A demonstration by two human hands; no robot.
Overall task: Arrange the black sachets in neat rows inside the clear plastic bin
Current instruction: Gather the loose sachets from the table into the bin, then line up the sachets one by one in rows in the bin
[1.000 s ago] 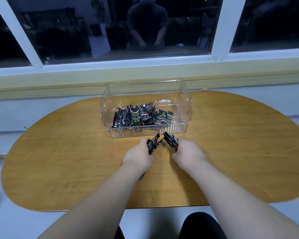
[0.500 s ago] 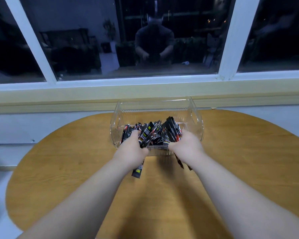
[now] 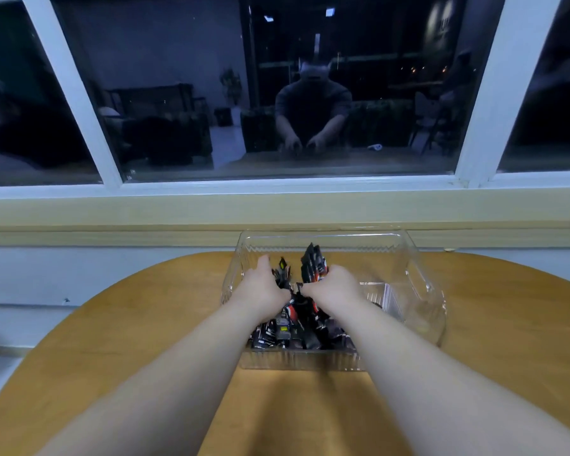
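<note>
Head view: both hands are inside the clear plastic bin (image 3: 423,279) on the counter (image 3: 494,311). The left hand (image 3: 260,287) is curled round a few black sachets (image 3: 283,274), and the right hand (image 3: 333,286) grips an upright bunch (image 3: 313,264). A loose heap (image 3: 287,334) lies by the near wall. Each handful is best stood on edge, faces together, against a wall, and let go only once it is supported.

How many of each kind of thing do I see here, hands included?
Black sachets: overlapped pile, cannot count
Hands: 2, left hand and right hand, both gripping sachets
Clear plastic bin: 1
Wooden table: 1
Total: 4, sachets aside
</note>
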